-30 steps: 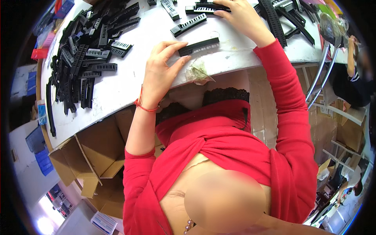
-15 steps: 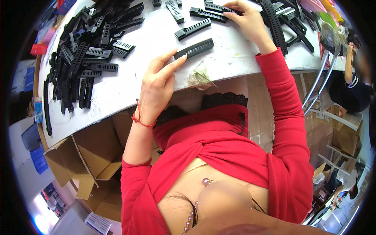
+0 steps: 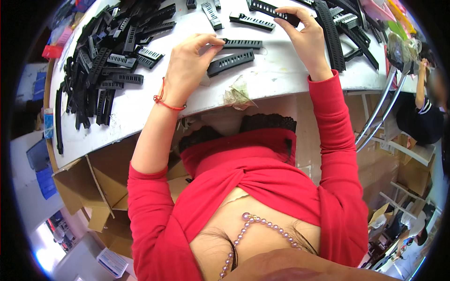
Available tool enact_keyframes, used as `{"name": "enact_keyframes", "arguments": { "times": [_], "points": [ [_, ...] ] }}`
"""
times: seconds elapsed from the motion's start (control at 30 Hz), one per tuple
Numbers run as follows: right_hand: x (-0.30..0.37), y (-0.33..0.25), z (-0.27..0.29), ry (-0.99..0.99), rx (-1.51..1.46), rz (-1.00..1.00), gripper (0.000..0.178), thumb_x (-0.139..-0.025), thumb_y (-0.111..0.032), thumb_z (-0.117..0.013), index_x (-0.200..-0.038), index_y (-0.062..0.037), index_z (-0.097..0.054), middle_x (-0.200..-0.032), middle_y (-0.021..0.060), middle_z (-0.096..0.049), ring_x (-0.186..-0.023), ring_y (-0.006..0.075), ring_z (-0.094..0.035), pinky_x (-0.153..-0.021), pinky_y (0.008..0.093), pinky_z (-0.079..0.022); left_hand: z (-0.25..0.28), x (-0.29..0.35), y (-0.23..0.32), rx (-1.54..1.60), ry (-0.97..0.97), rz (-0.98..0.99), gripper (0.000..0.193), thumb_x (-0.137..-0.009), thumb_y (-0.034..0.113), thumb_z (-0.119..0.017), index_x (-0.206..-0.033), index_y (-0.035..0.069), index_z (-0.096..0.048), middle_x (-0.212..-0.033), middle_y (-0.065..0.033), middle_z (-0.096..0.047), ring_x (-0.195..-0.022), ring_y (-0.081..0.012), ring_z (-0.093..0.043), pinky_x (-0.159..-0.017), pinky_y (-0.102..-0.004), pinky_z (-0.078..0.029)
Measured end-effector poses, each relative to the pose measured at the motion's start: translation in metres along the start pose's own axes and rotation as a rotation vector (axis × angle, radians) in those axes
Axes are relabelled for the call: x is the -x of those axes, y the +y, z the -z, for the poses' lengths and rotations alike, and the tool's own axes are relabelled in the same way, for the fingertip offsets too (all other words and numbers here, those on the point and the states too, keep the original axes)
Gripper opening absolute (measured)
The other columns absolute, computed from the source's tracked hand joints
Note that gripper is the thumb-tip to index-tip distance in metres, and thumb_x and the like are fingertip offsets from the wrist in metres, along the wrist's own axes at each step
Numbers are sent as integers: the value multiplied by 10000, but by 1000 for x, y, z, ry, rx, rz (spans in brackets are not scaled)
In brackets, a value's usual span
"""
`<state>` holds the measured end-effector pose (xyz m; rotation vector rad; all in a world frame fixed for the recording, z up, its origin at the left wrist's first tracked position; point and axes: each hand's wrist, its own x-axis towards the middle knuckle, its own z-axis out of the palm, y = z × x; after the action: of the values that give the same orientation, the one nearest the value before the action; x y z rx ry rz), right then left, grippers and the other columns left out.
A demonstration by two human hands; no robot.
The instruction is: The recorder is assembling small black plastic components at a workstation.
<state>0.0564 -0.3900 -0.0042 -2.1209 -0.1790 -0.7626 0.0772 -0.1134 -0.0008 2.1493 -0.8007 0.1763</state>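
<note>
Several black slotted plastic strips lie on the white table before me. My left hand is closed, thumb and forefinger pinching the left end of one slotted strip. Just nearer to me is another slotted strip, tilted a little and beside that hand's thumb. At the far side my right hand pinches the right end of a black slotted strip between thumb and fingers. Below it lies a further strip with a pale slotted face, apart from both hands.
A large heap of black strips covers the table's left. More strips and a long perforated black bar lie right. Crumpled clear plastic rests at the front edge. Below left stands an open cardboard box; metal tubes rise right.
My left hand has gone from the nearest strip to the one behind it, which now lies straighter and nearer. My right hand has shifted slightly right and nearer with its strip.
</note>
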Motion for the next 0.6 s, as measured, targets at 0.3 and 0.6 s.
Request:
{"name": "enact_keyframes", "arguments": {
  "times": [0.3, 0.6],
  "points": [
    [13, -8, 7, 27, 46, 162, 215, -834, -43, -764, -1043, -64, -721, -995, 3, -707, -874, 81, -628, -796, 222, -491, 50, -8, 6, -364, 352, -266, 399, -822, -20, -747, -1193, 122, -713, -1068, -60, -724, -1005, -162, -668, -885, -296, -542],
    [16, -18, -3, -90, -157, 115, 259, -824, -36, -787, -1047, -55, -656, -1033, 26, -680, -943, 108, -652, -871, 241, -520, 117, 5, -57, -862, 486, -220, 340, -825, 70, -748, -1153, 157, -730, -1106, -101, -636, -1036, -254, -611, -911, -364, -510]
  ]
}}
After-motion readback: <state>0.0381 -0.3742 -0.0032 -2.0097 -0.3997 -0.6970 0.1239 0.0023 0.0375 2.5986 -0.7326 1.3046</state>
